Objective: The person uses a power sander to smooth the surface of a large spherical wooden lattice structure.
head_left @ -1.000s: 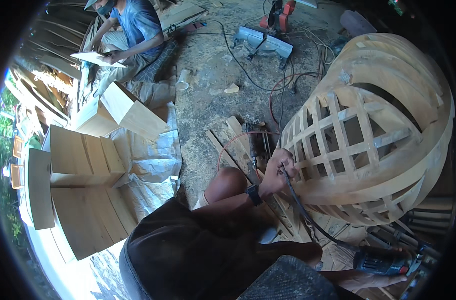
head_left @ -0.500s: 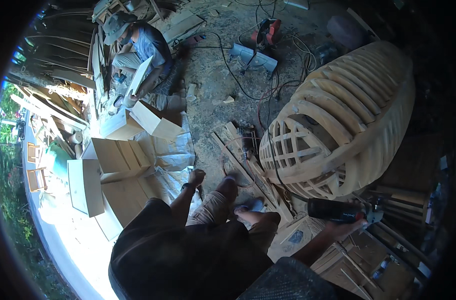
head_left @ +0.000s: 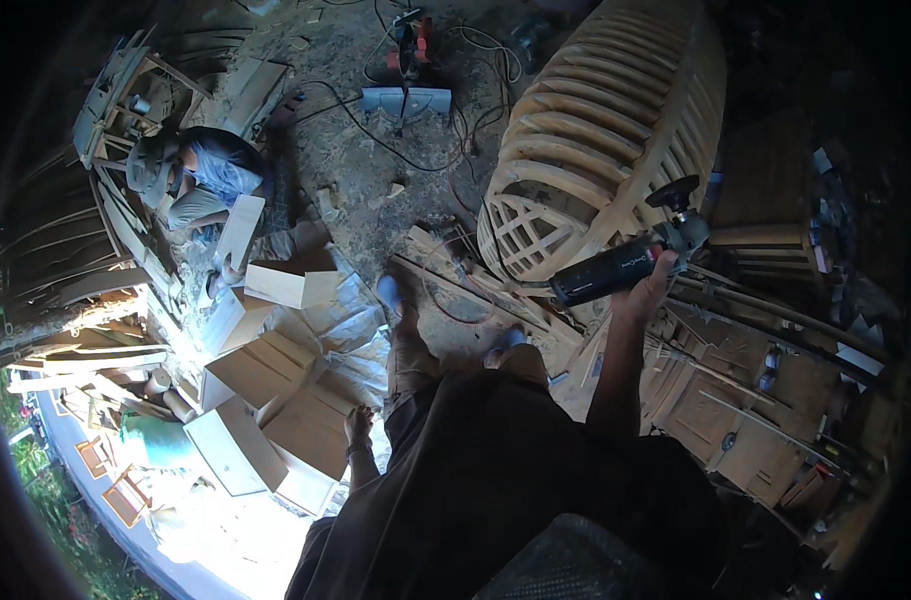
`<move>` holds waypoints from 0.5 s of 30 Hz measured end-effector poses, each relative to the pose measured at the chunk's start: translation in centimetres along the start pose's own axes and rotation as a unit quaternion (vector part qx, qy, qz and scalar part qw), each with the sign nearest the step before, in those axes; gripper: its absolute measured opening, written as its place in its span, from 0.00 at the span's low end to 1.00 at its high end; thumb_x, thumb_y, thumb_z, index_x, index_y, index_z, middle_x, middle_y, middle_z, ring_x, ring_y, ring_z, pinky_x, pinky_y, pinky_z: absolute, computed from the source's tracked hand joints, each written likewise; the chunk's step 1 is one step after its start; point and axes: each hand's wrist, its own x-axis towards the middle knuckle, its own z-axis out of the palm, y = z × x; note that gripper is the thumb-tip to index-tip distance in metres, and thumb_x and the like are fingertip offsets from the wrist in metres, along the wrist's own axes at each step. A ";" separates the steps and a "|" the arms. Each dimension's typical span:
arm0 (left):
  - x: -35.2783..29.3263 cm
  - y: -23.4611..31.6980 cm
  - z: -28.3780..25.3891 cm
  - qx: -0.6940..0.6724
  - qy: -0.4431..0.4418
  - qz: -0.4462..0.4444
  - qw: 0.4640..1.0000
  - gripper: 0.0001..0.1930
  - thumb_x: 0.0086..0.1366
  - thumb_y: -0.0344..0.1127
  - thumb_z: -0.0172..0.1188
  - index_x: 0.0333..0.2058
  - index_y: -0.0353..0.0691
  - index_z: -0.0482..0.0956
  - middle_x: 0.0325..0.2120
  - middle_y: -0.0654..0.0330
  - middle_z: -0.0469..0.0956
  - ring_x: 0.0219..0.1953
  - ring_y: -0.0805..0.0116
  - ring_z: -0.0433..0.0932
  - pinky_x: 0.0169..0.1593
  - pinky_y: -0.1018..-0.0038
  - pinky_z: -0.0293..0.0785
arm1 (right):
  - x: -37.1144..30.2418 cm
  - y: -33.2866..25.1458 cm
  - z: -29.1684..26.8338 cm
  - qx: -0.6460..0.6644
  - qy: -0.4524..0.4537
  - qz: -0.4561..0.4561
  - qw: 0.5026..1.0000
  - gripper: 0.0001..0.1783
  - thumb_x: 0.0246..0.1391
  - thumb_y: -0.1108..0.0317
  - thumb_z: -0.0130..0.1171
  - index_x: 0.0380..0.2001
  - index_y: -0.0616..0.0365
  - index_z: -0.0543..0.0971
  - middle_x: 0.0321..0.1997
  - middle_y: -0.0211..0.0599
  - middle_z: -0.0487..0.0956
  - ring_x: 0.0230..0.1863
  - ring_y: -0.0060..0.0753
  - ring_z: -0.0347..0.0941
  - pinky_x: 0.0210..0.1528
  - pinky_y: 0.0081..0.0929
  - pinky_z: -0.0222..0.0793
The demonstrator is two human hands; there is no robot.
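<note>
My right hand [head_left: 644, 292] is raised at the right, its fingers wrapped round a black angle grinder [head_left: 606, 272]. The grinder's metal head points right, with a dark round disc [head_left: 673, 192] on its upper side. Behind the tool lies a wooden slatted frame [head_left: 586, 130], long, rounded and ribbed like a hull; a gap between the two cannot be judged. My left hand [head_left: 358, 425] hangs low beside my left leg, nothing seen in it and its fingers loosely apart. Nearest to it are light wooden boxes [head_left: 311, 425] on the left.
At the far left a person [head_left: 211, 175] in a hat crouches, holding a pale board [head_left: 241, 230]. A mitre saw [head_left: 408, 95] sits on the floor ahead, with cables [head_left: 376, 135] trailing around it. Wooden strips [head_left: 476, 285] lie before my feet. Wooden panels [head_left: 756, 440] lie at the right.
My view has turned to the right. The grinder has come up in my right hand, its disc now showing. My left hand has dropped back beside my leg, its fingers looser.
</note>
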 end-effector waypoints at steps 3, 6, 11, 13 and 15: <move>4.7 3.0 -0.7 0.070 -0.124 -0.046 0.989 0.13 0.65 0.42 0.57 0.40 0.40 0.80 0.33 0.61 0.82 0.35 0.71 0.80 0.32 0.72 0.71 | 0.0 0.3 4.1 -0.027 0.019 -0.045 0.998 0.32 0.58 0.41 0.60 0.50 0.59 0.71 0.38 0.39 0.79 0.36 0.36 0.79 0.41 0.37 0.78; 9.8 9.4 -2.5 0.401 -0.167 0.266 0.861 0.19 0.65 0.45 0.58 0.50 0.42 0.78 0.38 0.61 0.83 0.38 0.65 0.81 0.37 0.66 0.73 | -1.3 0.8 9.2 -0.048 0.040 -0.102 0.993 0.29 0.60 0.43 0.59 0.49 0.58 0.70 0.36 0.37 0.78 0.35 0.35 0.78 0.39 0.35 0.78; 14.3 27.9 -7.9 -0.015 -0.110 0.106 0.988 0.17 0.66 0.47 0.58 0.43 0.40 0.79 0.32 0.65 0.79 0.28 0.79 0.73 0.27 0.82 0.63 | -2.1 0.3 17.9 -0.019 0.053 -0.178 0.982 0.29 0.59 0.50 0.63 0.54 0.56 0.66 0.35 0.36 0.75 0.32 0.32 0.77 0.35 0.31 0.80; 14.9 35.4 -10.3 -0.046 -0.055 0.181 0.981 0.20 0.69 0.46 0.54 0.53 0.38 0.76 0.40 0.59 0.80 0.34 0.73 0.77 0.35 0.76 0.70 | -2.4 0.1 20.9 -0.019 0.076 -0.195 0.978 0.29 0.59 0.51 0.62 0.54 0.56 0.65 0.35 0.36 0.75 0.31 0.32 0.77 0.34 0.30 0.80; 15.5 41.1 -12.2 -0.086 -0.059 0.214 0.971 0.24 0.68 0.48 0.56 0.55 0.38 0.74 0.47 0.57 0.78 0.41 0.69 0.76 0.49 0.68 0.68 | -2.6 -0.2 23.3 -0.032 0.098 -0.225 0.969 0.29 0.59 0.51 0.63 0.54 0.56 0.65 0.35 0.35 0.74 0.31 0.31 0.76 0.35 0.30 0.80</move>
